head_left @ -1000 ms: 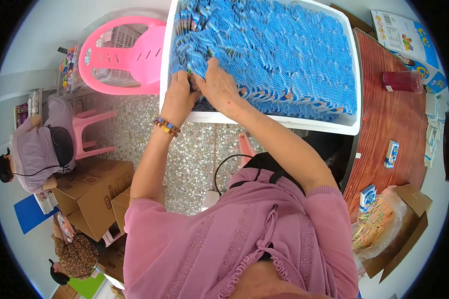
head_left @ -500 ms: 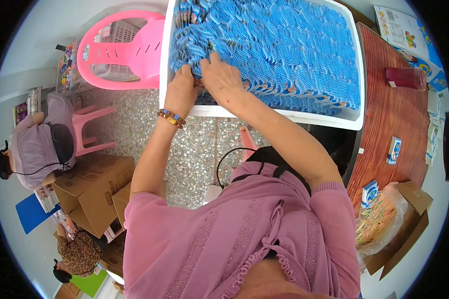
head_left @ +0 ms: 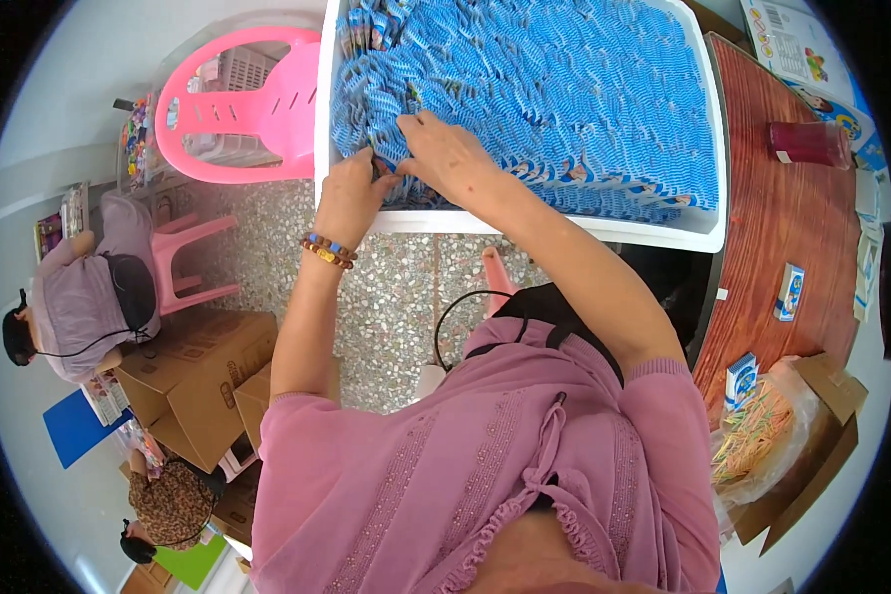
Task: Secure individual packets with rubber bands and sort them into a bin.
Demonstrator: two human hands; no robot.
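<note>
A white tub (head_left: pixel 698 241) holds tightly packed rows of small flat blue-and-white striped packets (head_left: pixel 564 99). Both of my hands are at its near left corner. My left hand (head_left: pixel 349 198), with a beaded bracelet on the wrist, has its fingers closed on the edge of some packets; its fingertips are partly hidden. Over the same packets, my right hand (head_left: pixel 453 163) bends its fingers on the far side, thumb toward me, gripping them. The two thumbs nearly meet.
Left of the tub stands a pink plastic chair (head_left: pixel 238 106). A reddish wooden table (head_left: pixel 752 247) on the right bears a dark red jar (head_left: pixel 810 145) and small boxes. Cardboard boxes (head_left: pixel 203 376) stand at left near two seated people. An open carton (head_left: pixel 822 465) holds coloured sticks.
Both hands have shifted slightly toward me at the tub's near left corner. My left hand has drawn down, and the packets between the hands show more. The view has turned a little.
</note>
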